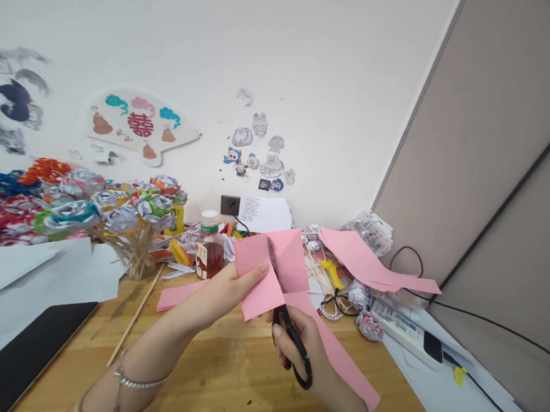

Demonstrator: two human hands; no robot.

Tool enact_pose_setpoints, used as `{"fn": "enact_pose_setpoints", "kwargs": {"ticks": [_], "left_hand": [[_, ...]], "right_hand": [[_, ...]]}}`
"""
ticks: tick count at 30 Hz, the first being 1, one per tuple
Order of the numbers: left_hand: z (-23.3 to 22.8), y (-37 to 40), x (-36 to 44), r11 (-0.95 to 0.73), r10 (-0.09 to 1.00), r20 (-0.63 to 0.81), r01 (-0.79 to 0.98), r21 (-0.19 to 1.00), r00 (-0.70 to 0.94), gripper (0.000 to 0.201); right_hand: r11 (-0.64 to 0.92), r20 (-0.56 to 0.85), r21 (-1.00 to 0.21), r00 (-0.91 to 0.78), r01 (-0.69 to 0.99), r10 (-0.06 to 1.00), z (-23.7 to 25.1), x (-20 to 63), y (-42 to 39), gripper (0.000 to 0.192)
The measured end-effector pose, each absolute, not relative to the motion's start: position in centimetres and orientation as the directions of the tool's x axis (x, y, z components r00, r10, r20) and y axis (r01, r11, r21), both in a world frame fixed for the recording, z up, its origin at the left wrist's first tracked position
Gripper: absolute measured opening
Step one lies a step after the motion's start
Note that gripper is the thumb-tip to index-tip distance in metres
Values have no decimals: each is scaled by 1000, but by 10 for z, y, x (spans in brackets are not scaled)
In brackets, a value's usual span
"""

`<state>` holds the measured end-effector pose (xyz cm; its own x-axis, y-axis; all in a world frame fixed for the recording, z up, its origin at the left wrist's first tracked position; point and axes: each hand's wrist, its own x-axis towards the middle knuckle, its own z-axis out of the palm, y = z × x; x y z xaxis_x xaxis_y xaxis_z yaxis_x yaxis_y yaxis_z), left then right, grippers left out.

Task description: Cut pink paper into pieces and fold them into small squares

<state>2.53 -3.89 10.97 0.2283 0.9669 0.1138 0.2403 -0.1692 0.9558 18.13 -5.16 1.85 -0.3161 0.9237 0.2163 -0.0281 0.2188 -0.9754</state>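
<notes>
My left hand (238, 286) pinches a piece of pink paper (294, 252) by its left part, thumb on top, holding it up over the table. In my right hand (301, 336) is a pair of black-handled scissors (297, 345), its blades lying across the paper. A cut or fold line runs up the middle of the sheet beside the blades. Beneath my right wrist a long pink paper strip (340, 355) lies on the wooden table (225, 378). Another folded pink strip (179, 295) rests behind my left forearm.
A bottle of reddish drink (209, 251) stands behind my left hand. Paper flowers on sticks (132, 221) crowd the left. A black tablet-like slab (29, 352) lies front left, a thin stick (135, 315) beside it. At right are more pink paper (369, 263) and a power strip (405, 331).
</notes>
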Motion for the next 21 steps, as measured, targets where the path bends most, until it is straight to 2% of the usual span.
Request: {"fn": "enact_pose_setpoints", "kwargs": {"ticks": [9, 21], "left_hand": [[110, -40, 26, -173, 967, 124, 217, 961, 221, 35], [107, -38, 31, -99, 965, 55, 164, 981, 257, 32]], "right_hand": [[243, 235, -970, -325, -15, 916, 18, 183, -53, 23], [260, 245, -966, -377, -14, 893, 35, 187, -53, 24]]}}
